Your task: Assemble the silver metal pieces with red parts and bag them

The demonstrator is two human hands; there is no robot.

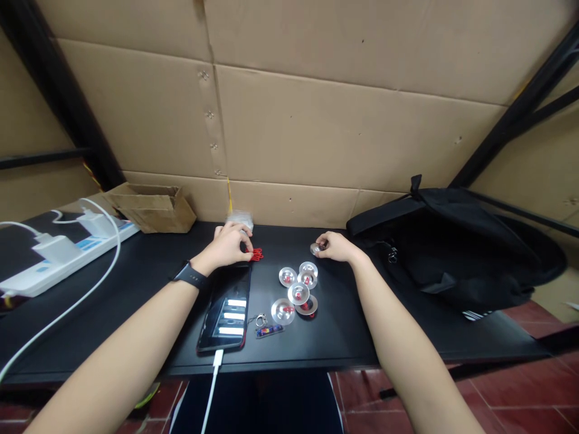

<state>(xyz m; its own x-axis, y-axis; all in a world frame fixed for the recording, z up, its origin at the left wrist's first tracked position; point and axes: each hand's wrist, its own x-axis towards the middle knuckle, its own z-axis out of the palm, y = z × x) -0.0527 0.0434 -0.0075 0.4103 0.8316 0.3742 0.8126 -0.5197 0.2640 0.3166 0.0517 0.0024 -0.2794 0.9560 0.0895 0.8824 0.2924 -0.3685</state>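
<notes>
My left hand, with a dark watch at the wrist, is closed with thumb and fingertips pinched at a small bundle of red cord. Beyond its fingers lies a clear plastic bag. My right hand grips a small shiny metal cymbal by its edge, close to the tabletop. Several more small domed cymbals lie clustered between my forearms, some overlapping, with red bits showing at their centres. One tilted cymbal has red cord under it.
A phone with a white charging cable lies left of the cymbals. A keychain sits near the table's front edge. An open cardboard box and a power strip stand left; a black backpack is right.
</notes>
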